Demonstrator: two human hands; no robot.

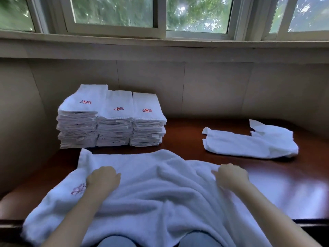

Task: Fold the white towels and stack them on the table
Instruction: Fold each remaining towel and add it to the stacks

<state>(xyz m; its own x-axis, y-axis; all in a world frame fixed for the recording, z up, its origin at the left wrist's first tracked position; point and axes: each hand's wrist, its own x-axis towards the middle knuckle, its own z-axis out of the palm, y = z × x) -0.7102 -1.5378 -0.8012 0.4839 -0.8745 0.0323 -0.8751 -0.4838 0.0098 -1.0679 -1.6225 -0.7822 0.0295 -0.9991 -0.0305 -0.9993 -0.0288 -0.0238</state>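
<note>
On the dark counter (284, 184), a big white towel (160, 184) is spread out, all rumpled. Its cloth is held in the grip of the left hand (103, 179) and the right hand (231, 177). Three piles of folded towels (112, 122) are stacked behind it. One loose towel (249, 143) is laid at the right.

No words, brand names or numbers can be read anywhere. The only marks are red embroidered pinwheel-flower emblems (118, 109), one on the top towel of each of the three folded stacks (114, 129) at centre left of the frame, and a fainter pink one on the spread towel (151, 184) at lower left. Small sewn tags (80, 139) on the stack edges are too small to read
</note>
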